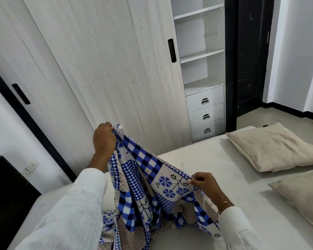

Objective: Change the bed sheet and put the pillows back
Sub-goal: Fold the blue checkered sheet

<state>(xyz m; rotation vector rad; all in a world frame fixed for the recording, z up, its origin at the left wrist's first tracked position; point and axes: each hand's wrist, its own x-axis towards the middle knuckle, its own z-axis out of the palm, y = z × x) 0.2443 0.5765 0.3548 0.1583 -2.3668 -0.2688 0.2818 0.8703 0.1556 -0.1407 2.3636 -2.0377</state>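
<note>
The bed sheet point(157, 179) is thin printed cloth, matt, in blue checks and flowers on beige. The bare mattress point(215, 170) has a smooth, pale, matt cover. Both pillows point(273, 148) point(304, 193) are coarse beige cloth, slightly creased. The wardrobe doors point(105, 69) show a pale wood-grain finish with matt black handles point(172, 50); the drawers point(205, 112) carry shiny metal pulls. The sleeves point(74, 213) are crinkled white cloth.
</note>
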